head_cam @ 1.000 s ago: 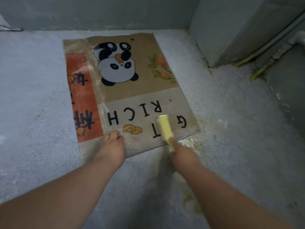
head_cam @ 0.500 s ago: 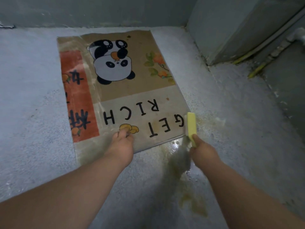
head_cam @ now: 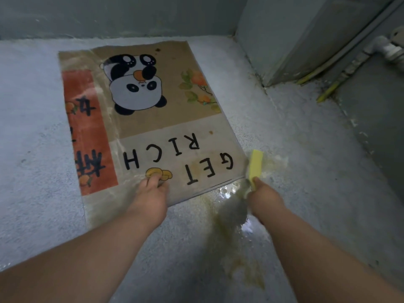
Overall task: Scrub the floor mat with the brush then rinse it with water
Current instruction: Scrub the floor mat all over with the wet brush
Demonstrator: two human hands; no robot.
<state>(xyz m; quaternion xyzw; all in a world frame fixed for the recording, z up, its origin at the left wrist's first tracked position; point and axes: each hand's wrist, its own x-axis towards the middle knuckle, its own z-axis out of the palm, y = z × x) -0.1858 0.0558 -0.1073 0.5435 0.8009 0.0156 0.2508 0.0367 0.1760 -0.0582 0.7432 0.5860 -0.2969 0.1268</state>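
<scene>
Beige panda-print floor mat (head_cam: 172,125) lies on the floor (head_cam: 328,176), pinned by the empty left hand (head_cam: 150,193). Yellow plastic brush (head_cam: 255,166), gripped in the right hand (head_cam: 265,199), has been swept off its near right corner (brownish suds (head_cam: 238,259) expelled). Rinse pending.

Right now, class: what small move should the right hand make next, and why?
Probably sweep the yellow rectangular brush leftward onto the panda-print floor mat: the right hand grips it just past the mat's right edge, while the left hand presses the mat down.
</scene>
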